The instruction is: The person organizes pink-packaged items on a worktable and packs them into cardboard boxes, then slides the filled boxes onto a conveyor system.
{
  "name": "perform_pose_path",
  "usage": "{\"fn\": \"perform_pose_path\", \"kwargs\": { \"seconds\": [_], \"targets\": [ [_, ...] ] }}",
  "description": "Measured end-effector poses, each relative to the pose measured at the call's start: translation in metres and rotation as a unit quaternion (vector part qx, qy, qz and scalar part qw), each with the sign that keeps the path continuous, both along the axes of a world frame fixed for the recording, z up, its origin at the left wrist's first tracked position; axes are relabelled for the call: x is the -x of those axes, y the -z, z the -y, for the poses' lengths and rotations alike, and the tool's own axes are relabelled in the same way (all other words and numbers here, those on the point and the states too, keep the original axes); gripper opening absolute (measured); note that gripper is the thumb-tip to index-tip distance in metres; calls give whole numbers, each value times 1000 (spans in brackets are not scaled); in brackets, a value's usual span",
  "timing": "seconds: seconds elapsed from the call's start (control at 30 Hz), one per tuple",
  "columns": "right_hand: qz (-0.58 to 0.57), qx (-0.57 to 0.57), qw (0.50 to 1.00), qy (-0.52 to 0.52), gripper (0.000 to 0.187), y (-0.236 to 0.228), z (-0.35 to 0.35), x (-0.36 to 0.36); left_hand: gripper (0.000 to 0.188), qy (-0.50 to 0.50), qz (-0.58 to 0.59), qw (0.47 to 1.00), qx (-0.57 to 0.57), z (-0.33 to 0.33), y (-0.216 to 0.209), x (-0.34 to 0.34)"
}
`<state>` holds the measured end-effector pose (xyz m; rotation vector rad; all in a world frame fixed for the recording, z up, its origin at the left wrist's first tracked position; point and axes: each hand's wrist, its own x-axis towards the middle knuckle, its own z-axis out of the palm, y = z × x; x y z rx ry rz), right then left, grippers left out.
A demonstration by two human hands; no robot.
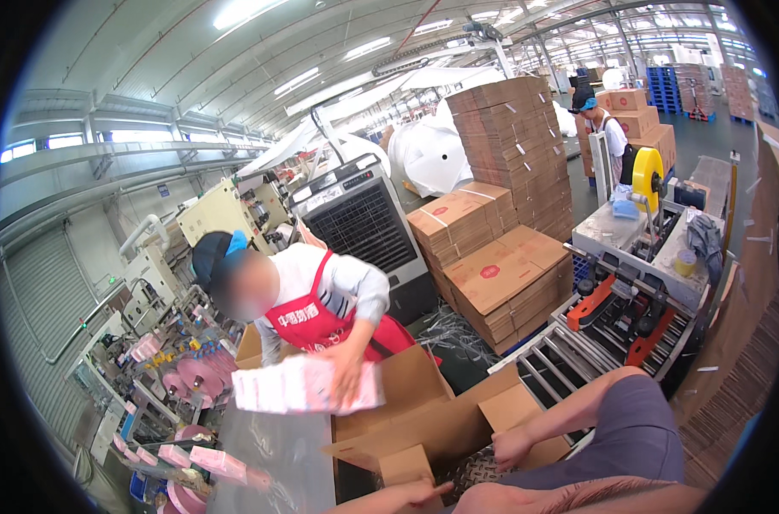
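The open brown corrugated cardboard carton (423, 420) stands at the lower middle of the view, its flaps splayed outward, just beside the near end of the grey roller conveyor (569, 360) of the carton-sealing machine; the person's right hand (511, 445) is curled around the edge of the carton's right-hand flap, fingers folded over it, pinching the board; the left hand (419, 494) lies lower, at the bottom edge of the view, flat with fingers stretched along a small front flap, touching it rather than gripping, as far as can be seen; across the carton a co-worker in a red apron (321, 321) leans in, holding a white and pink plastic-wrapped pack (308, 385) over the carton's far left corner; more pink packs (209, 463) lie along the left counter's edge; flat brown boxes are stacked (509, 283) on a pallet behind, well apart. The carton looks light and fairly stiff while empty, yet its flaps bend easily at the score lines and a wall would likely buckle if squeezed mid-panel; it is best taken at the flap edges near the corners or at the creases, where the board is firmest; the surface seems dry and not slippery.
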<state>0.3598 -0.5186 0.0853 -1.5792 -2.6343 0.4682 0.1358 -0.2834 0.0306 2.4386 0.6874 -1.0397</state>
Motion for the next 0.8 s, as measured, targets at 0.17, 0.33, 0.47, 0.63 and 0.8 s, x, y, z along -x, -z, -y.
{"fn": "perform_pose_path", "kwargs": {
  "seconds": [0.17,0.33,0.47,0.63,0.8],
  "targets": [
    [-23,203,978,-35,32,184,5,-42,77,118,26,982,148,-12,-40,13],
    [-41,-180,982,-40,33,-44,-54,-40,85,154,254,942,-159,3,-50,39],
    [109,-239,936,233,46,-88,-48,-112,92,192,387,843,-321,32,-40,-2],
    [96,11,973,211,68,43,1,-46,83,90,431,855,-276,38,3,-6],
    [-90,-239,904,343,70,-22,2,-47,73,-99,429,871,-218,-57,20,81]
  ]
}}
